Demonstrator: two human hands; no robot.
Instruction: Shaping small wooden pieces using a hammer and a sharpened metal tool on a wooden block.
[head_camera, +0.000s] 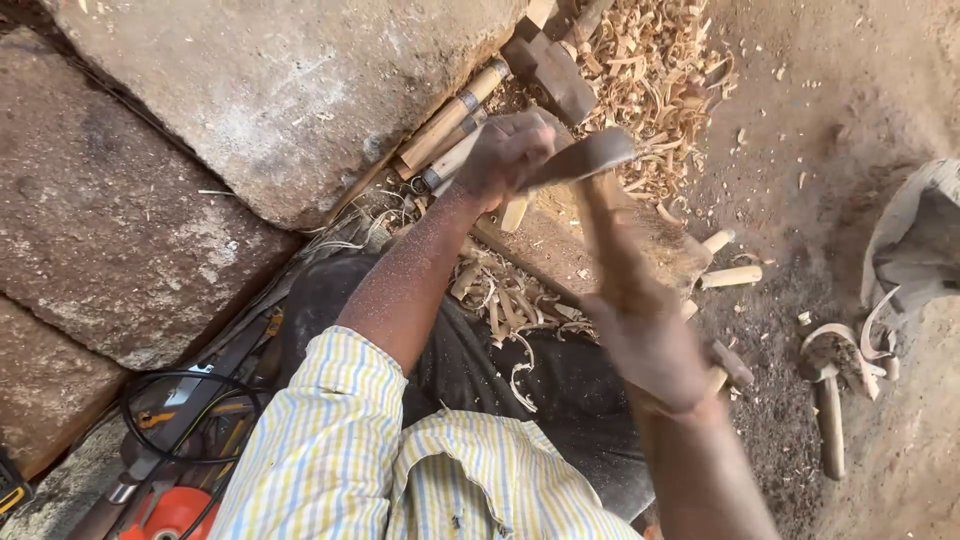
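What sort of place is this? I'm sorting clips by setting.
Probably an open-air woodcarving spot on a dirt floor. Wood shavings lie heaped, wooden-handled chisels rest against stone slabs, and the left hand grips a blurred wooden piece.

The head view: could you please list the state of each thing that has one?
Left hand: closed around the flat grey-brown wooden piece, holding it tilted.
Right hand: blurred, gripping a wooden handle; its head cannot be made out.
Wood-handled chisels: lying against the big stone slab.
Pale curled wood shavings: heaped loose on the ground.
Black cable: looped beside an orange power tool.
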